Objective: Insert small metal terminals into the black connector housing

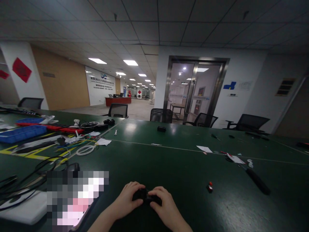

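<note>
At the near edge of the green table, my left hand (131,197) is closed around the left end of a small black object (146,196), with the thumb in front and the fingers behind. From the other side, my right hand (162,202) grips the right end in the same way. The object is dark and blocky; my fingers cover much of it, and I cannot tell its exact kind or whether it is one piece or two. A blurred-out bright patch (79,199) lies left of my left forearm.
Cables, blue trays (24,133) and a white cable coil (85,150) crowd the left side. A small red-and-black item (210,187), paper (204,149) and a black-handled tool (257,180) lie to the right. Farther back is a black block (161,129); chairs (161,115) line the far edge.
</note>
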The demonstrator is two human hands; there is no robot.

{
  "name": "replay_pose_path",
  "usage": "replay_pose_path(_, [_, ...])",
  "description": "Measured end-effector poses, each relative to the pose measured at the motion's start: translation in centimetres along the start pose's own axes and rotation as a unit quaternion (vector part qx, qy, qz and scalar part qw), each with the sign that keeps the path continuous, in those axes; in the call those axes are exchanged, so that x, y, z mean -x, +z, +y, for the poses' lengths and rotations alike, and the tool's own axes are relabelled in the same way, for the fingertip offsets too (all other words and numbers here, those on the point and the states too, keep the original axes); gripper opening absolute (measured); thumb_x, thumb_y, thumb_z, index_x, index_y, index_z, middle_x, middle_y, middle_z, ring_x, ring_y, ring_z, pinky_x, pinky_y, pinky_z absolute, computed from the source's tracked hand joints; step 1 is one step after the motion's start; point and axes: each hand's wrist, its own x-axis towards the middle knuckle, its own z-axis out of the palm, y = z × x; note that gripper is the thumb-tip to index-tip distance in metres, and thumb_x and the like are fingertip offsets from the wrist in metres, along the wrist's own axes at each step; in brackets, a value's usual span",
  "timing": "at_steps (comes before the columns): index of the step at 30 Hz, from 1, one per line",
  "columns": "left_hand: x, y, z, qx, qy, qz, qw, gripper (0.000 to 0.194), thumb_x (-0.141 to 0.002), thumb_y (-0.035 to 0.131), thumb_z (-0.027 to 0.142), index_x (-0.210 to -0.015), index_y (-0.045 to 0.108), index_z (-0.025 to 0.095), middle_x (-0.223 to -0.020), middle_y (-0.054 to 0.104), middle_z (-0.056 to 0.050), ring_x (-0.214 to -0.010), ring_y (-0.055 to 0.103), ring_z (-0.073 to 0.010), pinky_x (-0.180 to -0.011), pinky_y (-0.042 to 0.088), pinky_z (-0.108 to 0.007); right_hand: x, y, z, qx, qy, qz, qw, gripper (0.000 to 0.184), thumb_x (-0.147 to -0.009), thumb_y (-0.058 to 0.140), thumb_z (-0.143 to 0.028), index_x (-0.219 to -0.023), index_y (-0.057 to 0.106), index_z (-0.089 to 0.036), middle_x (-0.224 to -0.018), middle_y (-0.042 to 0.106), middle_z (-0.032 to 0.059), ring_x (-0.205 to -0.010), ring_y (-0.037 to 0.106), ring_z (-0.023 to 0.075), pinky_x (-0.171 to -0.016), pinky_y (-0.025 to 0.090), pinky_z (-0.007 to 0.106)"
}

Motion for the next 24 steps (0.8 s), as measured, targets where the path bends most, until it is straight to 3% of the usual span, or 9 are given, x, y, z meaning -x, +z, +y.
replay_pose_path(14, [-0.13,0.25,-0.55,0.005,0.001,0.004,1.0,0.043,-0.073,0.06,0.025,-0.115,0.054,0.026,-0.115,0.057,-0.003,-0.11,0.047,-0.0234,-0.098,0.032,-0.036,0.12,-0.18,-0.41,-0.006,0.01,0.003,1.0,0.031,-0.071,0.055,-0.02,-0.098,0.066,-0.031,-0.107,0.058,0.0,-0.105,0.053,0.0198,-0.094,0.036,0.035])
replay_pose_path(24, [-0.02,0.21,-0.19,0.004,-0.004,0.004,1.0,0.037,-0.074,0.057,0.024,-0.111,0.056,0.027,-0.114,0.057,-0.002,-0.109,0.047,-0.0227,-0.097,0.032,-0.035,0.05,0.13,0.32,-0.032,0.05,0.031,0.998,0.049,-0.069,0.06,-0.023,-0.116,0.055,-0.031,-0.114,0.058,0.0005,-0.112,0.05,0.0236,-0.096,0.036,0.039])
